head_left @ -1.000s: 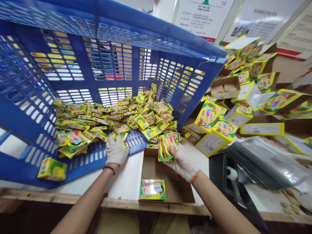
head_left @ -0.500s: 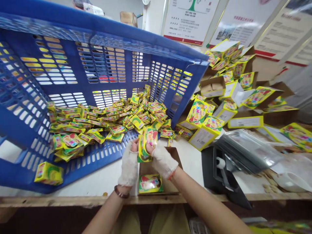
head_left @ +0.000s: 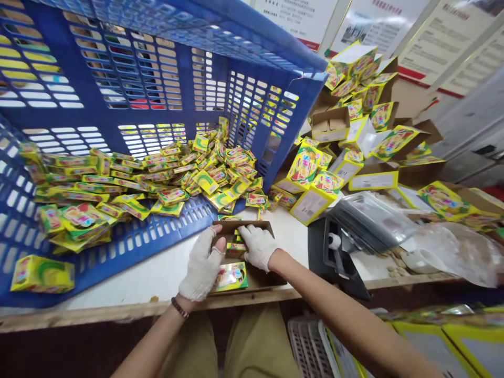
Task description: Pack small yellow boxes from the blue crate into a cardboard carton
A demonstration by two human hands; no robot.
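Left hand (head_left: 200,265) beside right (head_left: 258,247); both gloved

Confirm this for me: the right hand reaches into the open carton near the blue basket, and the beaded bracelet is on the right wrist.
One part is wrong: the beaded bracelet is on the left wrist, as the head view shows. The right hand does reach into the open carton near the blue basket.

Packs (head_left: 235,250), held above carton (head_left: 263,280) earlier, now inside it.
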